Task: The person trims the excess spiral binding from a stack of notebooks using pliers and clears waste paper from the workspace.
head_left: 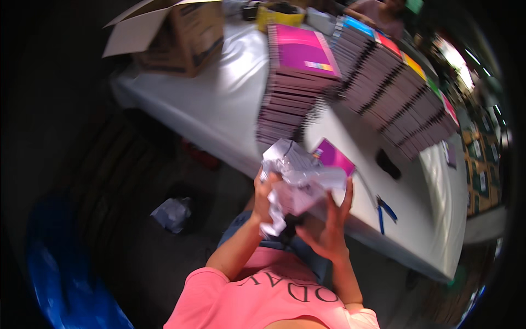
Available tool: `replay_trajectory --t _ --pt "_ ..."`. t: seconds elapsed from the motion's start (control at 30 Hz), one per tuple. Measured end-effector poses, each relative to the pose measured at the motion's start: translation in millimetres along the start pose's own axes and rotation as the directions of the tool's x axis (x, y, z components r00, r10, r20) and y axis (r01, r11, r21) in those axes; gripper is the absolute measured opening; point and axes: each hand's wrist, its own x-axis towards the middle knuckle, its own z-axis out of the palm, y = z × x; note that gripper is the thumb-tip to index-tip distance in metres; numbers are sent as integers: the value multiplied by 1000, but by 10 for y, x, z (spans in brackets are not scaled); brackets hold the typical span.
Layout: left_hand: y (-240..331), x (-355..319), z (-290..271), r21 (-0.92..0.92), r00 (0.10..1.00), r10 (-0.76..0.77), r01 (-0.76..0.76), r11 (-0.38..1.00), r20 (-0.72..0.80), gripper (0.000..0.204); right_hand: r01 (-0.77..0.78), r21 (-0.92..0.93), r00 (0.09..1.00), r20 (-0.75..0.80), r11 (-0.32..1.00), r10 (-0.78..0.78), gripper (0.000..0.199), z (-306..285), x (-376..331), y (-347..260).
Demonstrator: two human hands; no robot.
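Observation:
In front of my body, over the table's near edge, I hold a crumpled white paper sheet (293, 159), its folds slightly smeared by motion. My left hand (264, 198) is closed on the left side of it, with the fingers partly hidden behind the folds. Beside its right end is my right hand (331, 226), fingers spread and thumb apart; whether the fingertips touch the paper is hard to see. Just beyond the paper lies a small purple notebook or card (335, 157), partly covered by it. Behind rises a tall stack of spiral-bound purple notebooks (304, 52).
Blue-handled pliers (386, 213) and a dark object (388, 164) lie on the white-covered table (416, 219). More notebook stacks (394, 88) stand at the back right. An open cardboard box (183, 41) is far left. Crumpled paper (172, 214) lies lower left. Someone (378, 13) is across the table.

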Motion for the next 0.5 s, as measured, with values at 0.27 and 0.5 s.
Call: replay_trajectory --t 0.27,0.5 --pt "-160 -400 -495 -28 962 63 -58 998 265 62 477 198 831 -418 856 -366 70 647 571 -673" --pt "494 -336 -543 -60 893 351 -381 922 -283 84 351 436 929 -55 828 -365 13 1350 898 -738"
